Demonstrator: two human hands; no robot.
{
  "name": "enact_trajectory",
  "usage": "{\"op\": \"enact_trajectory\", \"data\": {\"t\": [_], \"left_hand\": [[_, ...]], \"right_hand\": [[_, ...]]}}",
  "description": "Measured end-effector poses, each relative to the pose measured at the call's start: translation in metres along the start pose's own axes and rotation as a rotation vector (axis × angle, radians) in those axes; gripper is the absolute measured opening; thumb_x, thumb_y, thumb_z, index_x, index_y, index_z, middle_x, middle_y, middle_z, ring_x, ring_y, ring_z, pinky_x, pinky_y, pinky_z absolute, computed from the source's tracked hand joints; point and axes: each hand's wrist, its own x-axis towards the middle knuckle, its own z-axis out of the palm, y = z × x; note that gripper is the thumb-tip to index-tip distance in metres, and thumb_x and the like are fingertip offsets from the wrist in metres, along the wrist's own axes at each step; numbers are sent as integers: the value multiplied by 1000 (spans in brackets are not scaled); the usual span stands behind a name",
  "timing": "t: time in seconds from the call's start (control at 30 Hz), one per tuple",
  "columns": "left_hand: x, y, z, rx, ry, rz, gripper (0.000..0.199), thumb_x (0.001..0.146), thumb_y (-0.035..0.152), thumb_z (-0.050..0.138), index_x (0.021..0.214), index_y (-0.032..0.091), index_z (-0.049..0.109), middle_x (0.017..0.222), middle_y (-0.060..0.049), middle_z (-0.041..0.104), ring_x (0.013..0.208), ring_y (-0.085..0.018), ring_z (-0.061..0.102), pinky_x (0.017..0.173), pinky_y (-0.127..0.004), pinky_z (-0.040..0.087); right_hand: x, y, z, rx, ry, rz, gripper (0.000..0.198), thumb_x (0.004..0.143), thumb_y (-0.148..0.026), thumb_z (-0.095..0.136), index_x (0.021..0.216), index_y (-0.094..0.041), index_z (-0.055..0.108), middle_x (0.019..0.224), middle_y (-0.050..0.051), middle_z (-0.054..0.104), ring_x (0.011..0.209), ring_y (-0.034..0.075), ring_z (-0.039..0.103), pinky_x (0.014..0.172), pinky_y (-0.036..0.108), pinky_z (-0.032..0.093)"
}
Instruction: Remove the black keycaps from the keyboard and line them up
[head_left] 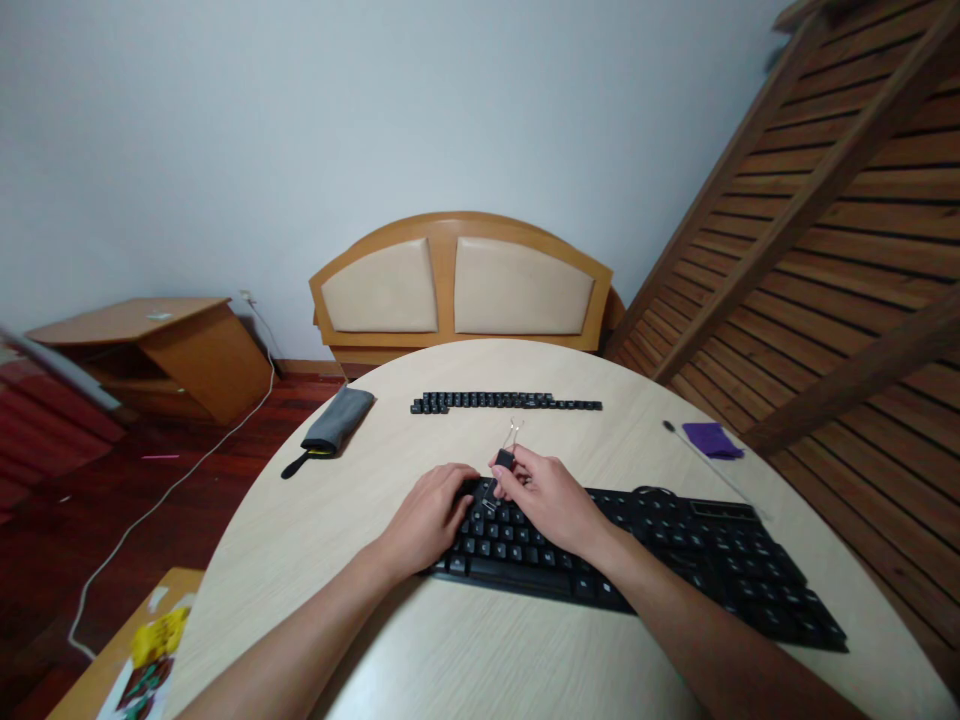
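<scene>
Likely keycap-pulling: right hand (541, 492) grips black-handled wire puller (505, 460); left hand (430, 515), grip unclear, should next steady black plastic keyboard (525, 576).

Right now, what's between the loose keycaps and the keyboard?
Head view: parts of the wire tool, right hand and left hand, over pale tabletop.

Facing you, a pale wall (465, 110) rises behind a headboard (446, 280) with two cream panels (379, 288). To your left, a wooden cabinet (191, 355) stands on the dark red floor (202, 515), crossed by a white cable (186, 477); to your right, a slatted screen (802, 220). Your bench (300, 525), round and light, fills the foreground.
</scene>
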Motion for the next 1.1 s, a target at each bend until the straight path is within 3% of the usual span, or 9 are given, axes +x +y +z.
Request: {"op": "enact_trajectory", "data": {"t": [0.2, 0.33, 1.1], "left_hand": [[-4, -5, -2, 0, 12, 29, 28, 93, 15, 46, 119, 24, 54, 119, -8, 62, 111, -23, 57, 99, -47, 47], [-4, -3, -2, 0, 2, 38, 27, 94, 15, 44, 117, 24, 55, 121, -8, 61, 113, -22, 57, 101, -45, 47], [-2, 0, -4, -3, -7, 32, 26, 95, 23, 46, 117, 24, 57, 121, -8, 62, 113, -25, 57, 101, -47, 46]], "right_hand": [[-1, 9, 10, 27, 44, -42, 23, 95, -40, 50, 96, -20, 62, 85, 5, 72, 79, 19, 68, 72, 29, 52], [0, 14, 12, 67, 45, -51, 23, 95, -39, 50, 93, -19, 61, 78, 3, 70, 75, 18, 67, 72, 28, 51], [-1, 13, 10, -101, 2, -117, 30, 94, -42, 51, 84, -19, 67, 75, 2, 66, 70, 17, 59, 67, 28, 46]]}}
